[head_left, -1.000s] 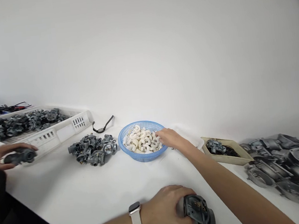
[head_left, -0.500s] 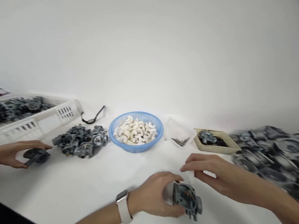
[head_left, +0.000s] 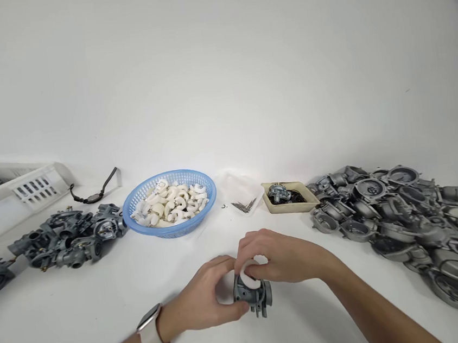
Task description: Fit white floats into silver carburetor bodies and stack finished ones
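My left hand (head_left: 207, 296), below a watch with a pale strap (head_left: 153, 340), grips a grey metal carburetor body (head_left: 258, 297) from its left side. Pinched in my right hand (head_left: 271, 257) is a white C-shaped carburetor float (head_left: 249, 281), held against the top of that body. Whether the float is seated cannot be seen, since my fingers cover part of it. Beyond my hands stands a blue mesh basket (head_left: 172, 231) heaped with more white floats (head_left: 175, 201). A clear tray (head_left: 242, 184) with thin metal pins (head_left: 244, 206) is to its right.
Grey carburetor bodies (head_left: 68, 237) are piled at left, near a white crate (head_left: 19, 199) and a black-strapped watch (head_left: 94, 196). A cream tray (head_left: 290, 207) holds black rings and a carburetor. Many metal bowl-shaped parts (head_left: 381, 215) are heaped along the right.
My right hand has come in from the right and brought the white float onto the carburetor body. The view has swung right; another person's hand at the far left is out of sight.
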Action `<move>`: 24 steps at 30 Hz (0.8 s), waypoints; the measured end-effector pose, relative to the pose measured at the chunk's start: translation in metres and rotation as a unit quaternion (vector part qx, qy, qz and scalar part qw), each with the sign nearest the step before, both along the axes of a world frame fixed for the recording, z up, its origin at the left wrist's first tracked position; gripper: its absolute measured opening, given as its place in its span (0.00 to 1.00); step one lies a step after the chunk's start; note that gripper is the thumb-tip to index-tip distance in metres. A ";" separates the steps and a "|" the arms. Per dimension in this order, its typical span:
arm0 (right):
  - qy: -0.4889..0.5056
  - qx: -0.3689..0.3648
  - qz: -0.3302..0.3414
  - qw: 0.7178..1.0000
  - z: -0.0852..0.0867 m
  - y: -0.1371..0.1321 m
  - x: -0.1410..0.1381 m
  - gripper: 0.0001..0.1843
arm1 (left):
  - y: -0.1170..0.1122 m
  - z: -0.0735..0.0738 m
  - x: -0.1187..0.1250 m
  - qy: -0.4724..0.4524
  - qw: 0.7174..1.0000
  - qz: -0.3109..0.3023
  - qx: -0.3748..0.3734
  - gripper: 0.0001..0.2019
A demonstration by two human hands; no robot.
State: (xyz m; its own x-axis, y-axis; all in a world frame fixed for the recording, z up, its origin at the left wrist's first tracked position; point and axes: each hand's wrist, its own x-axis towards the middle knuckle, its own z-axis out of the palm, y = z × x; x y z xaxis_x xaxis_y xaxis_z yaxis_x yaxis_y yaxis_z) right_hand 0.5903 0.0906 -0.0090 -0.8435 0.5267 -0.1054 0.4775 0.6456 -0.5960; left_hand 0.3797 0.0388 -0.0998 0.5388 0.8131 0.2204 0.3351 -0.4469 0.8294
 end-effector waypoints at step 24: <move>-0.018 0.075 -0.114 0.990 0.024 -0.010 0.039 0.14 | -0.003 -0.008 0.003 -0.012 1.000 0.022 0.003 0.22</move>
State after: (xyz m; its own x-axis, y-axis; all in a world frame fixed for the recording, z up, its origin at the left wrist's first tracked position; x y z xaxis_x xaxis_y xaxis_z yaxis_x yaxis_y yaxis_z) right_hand 0.6288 0.0809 0.0148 -0.6974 0.7156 -0.0393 0.6409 0.5981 -0.4812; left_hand 0.3824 0.0362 -0.1079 0.4967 0.8346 0.2381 0.3348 -0.4373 0.8347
